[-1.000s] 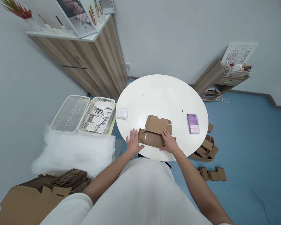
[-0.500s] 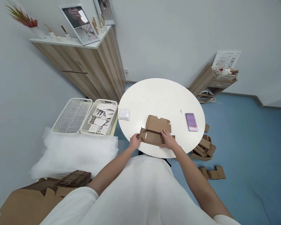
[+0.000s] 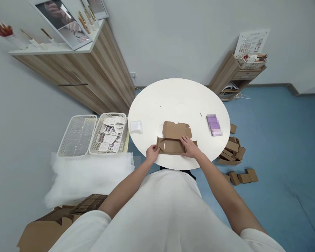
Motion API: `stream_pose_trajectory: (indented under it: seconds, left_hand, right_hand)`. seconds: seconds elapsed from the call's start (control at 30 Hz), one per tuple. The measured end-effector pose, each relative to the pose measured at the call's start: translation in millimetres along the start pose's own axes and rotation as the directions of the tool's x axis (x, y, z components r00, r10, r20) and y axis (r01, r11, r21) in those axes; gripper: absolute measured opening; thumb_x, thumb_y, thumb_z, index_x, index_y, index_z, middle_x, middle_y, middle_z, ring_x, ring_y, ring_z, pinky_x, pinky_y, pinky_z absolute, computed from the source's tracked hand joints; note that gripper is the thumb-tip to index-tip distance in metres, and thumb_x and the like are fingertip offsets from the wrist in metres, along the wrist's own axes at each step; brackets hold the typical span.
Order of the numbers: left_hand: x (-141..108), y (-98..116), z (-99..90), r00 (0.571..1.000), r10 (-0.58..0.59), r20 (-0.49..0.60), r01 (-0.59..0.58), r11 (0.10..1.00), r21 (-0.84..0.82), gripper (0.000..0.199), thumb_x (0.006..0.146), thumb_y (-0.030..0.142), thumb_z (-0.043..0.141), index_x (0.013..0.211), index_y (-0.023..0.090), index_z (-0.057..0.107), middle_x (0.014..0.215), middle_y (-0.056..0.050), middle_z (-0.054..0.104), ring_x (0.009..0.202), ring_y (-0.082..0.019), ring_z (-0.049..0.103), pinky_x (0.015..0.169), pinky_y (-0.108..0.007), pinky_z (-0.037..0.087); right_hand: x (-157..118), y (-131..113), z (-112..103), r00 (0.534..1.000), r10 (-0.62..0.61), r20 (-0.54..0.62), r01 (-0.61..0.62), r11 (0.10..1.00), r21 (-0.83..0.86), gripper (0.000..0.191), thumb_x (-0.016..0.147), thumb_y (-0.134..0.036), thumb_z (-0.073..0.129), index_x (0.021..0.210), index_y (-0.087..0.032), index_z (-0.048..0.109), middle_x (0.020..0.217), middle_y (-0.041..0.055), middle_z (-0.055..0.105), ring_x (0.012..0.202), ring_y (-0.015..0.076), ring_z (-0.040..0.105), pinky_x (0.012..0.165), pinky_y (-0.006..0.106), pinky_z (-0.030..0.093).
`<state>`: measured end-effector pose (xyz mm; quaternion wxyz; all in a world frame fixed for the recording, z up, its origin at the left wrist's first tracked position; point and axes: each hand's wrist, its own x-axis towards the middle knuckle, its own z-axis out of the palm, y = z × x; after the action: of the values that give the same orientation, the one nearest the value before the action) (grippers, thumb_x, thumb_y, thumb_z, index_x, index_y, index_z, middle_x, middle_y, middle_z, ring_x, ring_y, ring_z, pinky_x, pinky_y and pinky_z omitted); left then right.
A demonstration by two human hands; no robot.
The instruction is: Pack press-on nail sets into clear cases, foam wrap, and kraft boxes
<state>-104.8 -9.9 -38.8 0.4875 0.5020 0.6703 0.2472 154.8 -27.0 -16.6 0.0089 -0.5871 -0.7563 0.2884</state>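
A partly folded brown cardboard box (image 3: 172, 146) lies near the front edge of the round white table (image 3: 178, 94), its lid panel (image 3: 176, 130) spread flat toward the back. A small white slot mark shows on its left inside. My left hand (image 3: 152, 153) pinches the left side flap between thumb and fingers. At the right end, my right hand (image 3: 189, 147) lies over the box with fingers stretched, pressing on its inside and right wall. The palm hides part of that right end.
On the table are a stack of clear plastic sleeves (image 3: 136, 126) at left and a blurred purple item (image 3: 214, 125) at right. White baskets (image 3: 105, 150) and a white foam sheet pile (image 3: 89, 175) stand left. Folded cardboard boxes (image 3: 231, 150) lie on the blue floor.
The camera view has shifted, so the room sits differently in frame. Both hands stay at the same ends of the box, and the box looks almost unchanged.
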Motion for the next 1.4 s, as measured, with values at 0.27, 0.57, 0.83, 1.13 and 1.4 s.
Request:
stream_pose_trajectory:
  seconds: [0.27,0.57,0.83,1.13,1.4]
  left_hand:
    - [2,2,12.3,0.995,-0.084,-0.046,0.087,0.995,0.055,0.024,0.072,0.026,0.06,0.091,0.014,0.057,0.092,-0.009,0.065,0.082,-0.017,0.061,0.071,-0.028,0.048]
    - [-8,17,28.6,0.99,-0.113,-0.082,0.119,0.99,0.072,0.026,0.073,0.024,0.058,0.097,0.014,0.054,0.091,-0.007,0.065,0.081,-0.016,0.06,0.072,-0.027,0.047]
    - [-22,30,44.3,0.998,-0.024,-0.052,0.027,0.997,0.072,0.038,0.071,0.035,0.061,0.103,0.015,0.054,0.097,-0.008,0.063,0.084,-0.016,0.058,0.074,-0.028,0.046]
    - [-25,33,46.6,0.998,-0.051,0.035,0.048,0.995,0.087,0.036,0.081,0.043,0.044,0.103,0.017,0.056,0.105,-0.008,0.062,0.09,-0.019,0.058,0.077,-0.029,0.045]
    - [-16,42,48.5,0.997,-0.082,0.017,0.067,0.904,0.423,0.029,0.085,0.037,0.036,0.088,0.017,0.057,0.088,-0.008,0.065,0.08,-0.02,0.059,0.064,-0.028,0.042]
  right_hand:
    - [3,10,-7,0.999,-0.037,0.027,0.036,0.999,0.029,0.1,0.06,-0.039,0.067,0.139,-0.02,0.009,0.146,0.0098,0.01,0.134,0.0289,0.004,0.105,0.045,0.018]
    - [5,16,-13,0.997,-0.04,0.059,0.035,0.996,0.079,0.102,0.06,-0.037,0.069,0.139,-0.021,0.007,0.147,0.0083,0.008,0.134,0.0279,0.002,0.105,0.045,0.02]
    - [9,16,-14,0.996,-0.054,0.066,0.05,0.997,0.055,0.099,0.06,-0.035,0.069,0.139,-0.021,0.01,0.146,0.0091,0.01,0.134,0.0281,0.004,0.104,0.045,0.021]
    - [11,15,-17,0.994,-0.064,0.088,0.066,0.997,-0.028,0.1,0.06,-0.038,0.069,0.138,-0.023,0.01,0.145,0.009,0.014,0.133,0.0285,0.006,0.103,0.047,0.019]
    - [13,20,-18,0.983,-0.114,0.142,0.122,0.991,-0.05,0.109,0.057,-0.047,0.068,0.138,-0.024,-0.002,0.147,0.0077,0.005,0.134,0.0286,0.0,0.102,0.05,0.018]
